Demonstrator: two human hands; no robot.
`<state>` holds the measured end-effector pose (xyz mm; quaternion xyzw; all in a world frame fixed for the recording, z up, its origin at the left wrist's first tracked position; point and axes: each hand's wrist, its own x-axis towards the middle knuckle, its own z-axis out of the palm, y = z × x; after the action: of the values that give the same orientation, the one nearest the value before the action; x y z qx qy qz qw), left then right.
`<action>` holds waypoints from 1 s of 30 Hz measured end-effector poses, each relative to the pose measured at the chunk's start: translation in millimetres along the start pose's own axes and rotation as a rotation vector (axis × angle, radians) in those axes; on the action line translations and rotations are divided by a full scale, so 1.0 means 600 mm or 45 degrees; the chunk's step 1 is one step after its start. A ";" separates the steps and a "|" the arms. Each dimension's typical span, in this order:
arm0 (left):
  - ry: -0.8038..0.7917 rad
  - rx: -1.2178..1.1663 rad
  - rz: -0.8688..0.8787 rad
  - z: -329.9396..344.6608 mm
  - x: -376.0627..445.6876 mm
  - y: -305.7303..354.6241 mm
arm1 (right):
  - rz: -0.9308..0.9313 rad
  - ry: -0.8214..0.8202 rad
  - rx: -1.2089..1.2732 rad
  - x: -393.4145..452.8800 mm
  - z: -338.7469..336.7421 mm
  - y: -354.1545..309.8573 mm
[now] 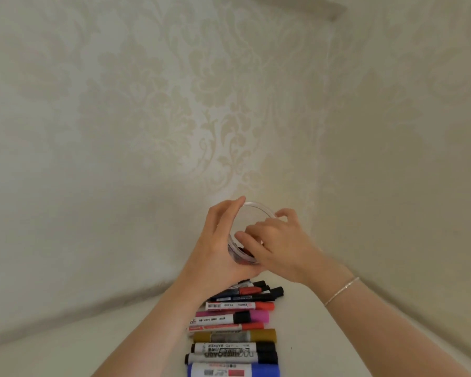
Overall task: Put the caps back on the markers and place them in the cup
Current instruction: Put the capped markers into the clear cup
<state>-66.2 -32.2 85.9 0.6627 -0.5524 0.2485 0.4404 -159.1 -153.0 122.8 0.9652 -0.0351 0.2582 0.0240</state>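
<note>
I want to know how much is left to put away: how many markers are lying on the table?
About 11, stacked in a row on the table below the hands, from the black-capped ones down to the blue one. The top few overlap under the left wrist, so some may be hidden.

In front of me the wall (147,104) carries cream wallpaper with a pale floral damask pattern, and it meets a second wall (405,131) at a corner on my right. My table (324,336) is plain white; near the top edge hangs what might be a shelf (335,12), though it's too dim to tell.
</note>
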 end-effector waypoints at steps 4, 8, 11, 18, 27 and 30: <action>0.050 0.017 0.036 -0.018 -0.017 -0.018 | -0.014 0.023 0.455 0.018 0.000 -0.010; 0.070 0.059 0.061 -0.042 -0.027 -0.026 | -0.140 0.022 -0.007 0.031 -0.013 -0.030; 0.093 0.097 0.086 -0.055 -0.033 -0.024 | -0.200 0.079 -0.176 0.040 -0.011 -0.053; 0.013 0.065 -0.003 -0.068 -0.038 -0.032 | -0.295 0.466 -0.238 0.050 -0.005 -0.077; -0.088 0.043 0.040 -0.076 -0.038 -0.023 | 0.032 -0.649 0.601 0.056 -0.039 -0.093; -0.096 0.074 0.059 -0.075 -0.041 -0.027 | 0.032 -0.701 0.662 0.061 -0.042 -0.087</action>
<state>-50.0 19.1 82.8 0.6711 -0.5763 0.2495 0.3940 -135.6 -101.2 161.4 0.9718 0.0147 -0.0105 -0.2353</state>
